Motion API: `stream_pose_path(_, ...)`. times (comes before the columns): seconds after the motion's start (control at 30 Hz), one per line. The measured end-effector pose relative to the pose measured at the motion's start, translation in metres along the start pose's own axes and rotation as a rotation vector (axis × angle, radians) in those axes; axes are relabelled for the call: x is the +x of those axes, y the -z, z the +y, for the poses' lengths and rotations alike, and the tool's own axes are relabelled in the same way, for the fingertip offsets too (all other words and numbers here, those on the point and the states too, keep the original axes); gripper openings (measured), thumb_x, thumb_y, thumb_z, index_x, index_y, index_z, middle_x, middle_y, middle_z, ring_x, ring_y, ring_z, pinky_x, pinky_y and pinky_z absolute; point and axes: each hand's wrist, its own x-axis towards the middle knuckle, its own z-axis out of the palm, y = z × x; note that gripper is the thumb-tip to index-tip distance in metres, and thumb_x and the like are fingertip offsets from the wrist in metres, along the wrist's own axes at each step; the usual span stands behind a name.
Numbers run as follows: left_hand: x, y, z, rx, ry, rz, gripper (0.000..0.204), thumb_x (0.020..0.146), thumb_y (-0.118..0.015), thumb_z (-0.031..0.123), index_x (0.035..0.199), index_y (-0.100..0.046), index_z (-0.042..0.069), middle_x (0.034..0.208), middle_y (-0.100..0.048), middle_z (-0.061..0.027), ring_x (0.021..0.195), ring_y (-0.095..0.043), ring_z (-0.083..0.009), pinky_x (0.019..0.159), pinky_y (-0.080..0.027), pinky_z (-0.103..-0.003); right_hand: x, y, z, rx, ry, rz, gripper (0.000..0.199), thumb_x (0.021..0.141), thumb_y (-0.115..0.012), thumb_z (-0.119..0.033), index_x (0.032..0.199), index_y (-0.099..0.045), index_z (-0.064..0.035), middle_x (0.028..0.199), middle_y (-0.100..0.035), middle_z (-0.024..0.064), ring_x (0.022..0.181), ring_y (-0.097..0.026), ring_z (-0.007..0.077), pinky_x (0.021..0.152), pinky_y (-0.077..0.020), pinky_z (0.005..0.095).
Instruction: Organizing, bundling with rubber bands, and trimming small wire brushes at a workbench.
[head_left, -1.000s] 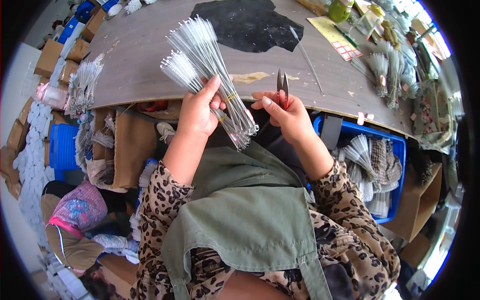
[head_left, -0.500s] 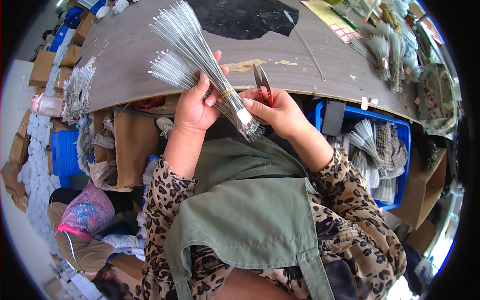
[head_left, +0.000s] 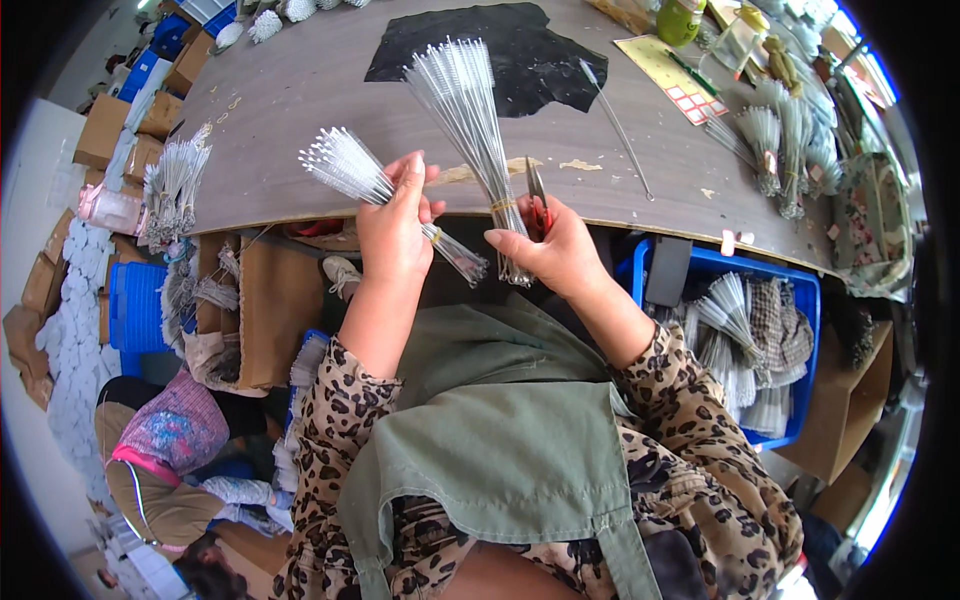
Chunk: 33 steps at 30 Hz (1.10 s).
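Note:
My left hand (head_left: 393, 235) is closed round a shorter-looking bundle of thin wire tube brushes (head_left: 345, 167), its white bristle ends fanned toward the upper left. A yellow band circles its wire stems, which stick out below the fingers. My right hand (head_left: 562, 250) grips a second bundle of tube brushes (head_left: 472, 120), bristles up and looped wire ends down, bound with a yellow band. Red-handled scissors (head_left: 537, 190) also sit in that hand, blades pointing up and slightly apart. The two bundles are apart from each other, both at the table's front edge.
The grey table (head_left: 300, 100) bears a black sheet (head_left: 540, 65), a single tube brush (head_left: 620, 135) and more brush bundles (head_left: 765, 140) at the right. Below stands a blue bin (head_left: 808, 350) with brushes and cloth. A cardboard box (head_left: 280, 310) is at left; another person (head_left: 180, 430) bends beyond it.
The two bundles, crossed together before, are now separated. The longer one has swung upright into my right hand beside the scissors; my left hand keeps the other. The view has shifted slightly.

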Motion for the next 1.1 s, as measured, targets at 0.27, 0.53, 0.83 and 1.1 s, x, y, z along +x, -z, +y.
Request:
stream_pose_path(0.27, 0.022, -0.011, 0.010, 0.110, -0.072, 0.010, 0.022, 0.084, -0.068, 0.018, 0.096, -0.059, 0.001, 0.079, -0.059, -0.0023, 0.056, -0.046, -0.0054, 0.054, -0.043, -0.021, 0.001, -0.003, 0.012, 0.029, 0.055, -0.011, 0.032, 0.073, -0.079, -0.019, 0.085, -0.055, -0.0022, 0.071, -0.055, -0.0038, 0.063, -0.047, 0.0027, 0.056, -0.0407, 0.0199)
stream_pose_path(0.53, 0.018, -0.014, 0.015, 0.026, 0.114, -0.110, 0.018, 0.084, -0.068, 0.016, 0.092, -0.060, 0.002, 0.082, -0.064, -0.0069, 0.051, -0.042, -0.0065, 0.051, -0.040, -0.025, -0.003, 0.004, 0.010, 0.280, 0.026, -0.159, 0.026, 0.077, -0.074, -0.011, 0.093, -0.056, -0.0015, 0.075, -0.057, -0.0036, 0.065, -0.050, 0.0029, 0.059, -0.0417, 0.0195)
stream_pose_path(0.83, 0.085, 0.034, 0.093, -0.099, -0.280, 0.219, 0.018, 0.080, -0.071, 0.018, 0.090, -0.061, 0.007, 0.078, -0.062, -0.0059, 0.053, -0.047, -0.0094, 0.050, -0.040, -0.024, 0.008, 0.019, 0.009, -0.228, 0.068, -0.063, 0.033, 0.071, -0.074, -0.024, 0.087, -0.059, 0.0014, 0.068, -0.058, 0.0088, 0.063, -0.056, 0.0160, 0.061, -0.0445, 0.0324)
stream_pose_path(1.1, 0.047, -0.002, 0.138, 0.218, -0.473, 0.123, 0.022, 0.082, -0.070, 0.016, 0.098, -0.061, 0.003, 0.085, -0.065, -0.0043, 0.055, -0.041, -0.0029, 0.051, -0.038, -0.023, 0.085, 0.043, -0.023, -0.752, 0.184, 0.237, 0.041, 0.072, -0.070, -0.035, 0.086, -0.062, 0.0029, 0.070, -0.061, 0.0186, 0.067, -0.062, 0.0284, 0.065, -0.0479, 0.0374)
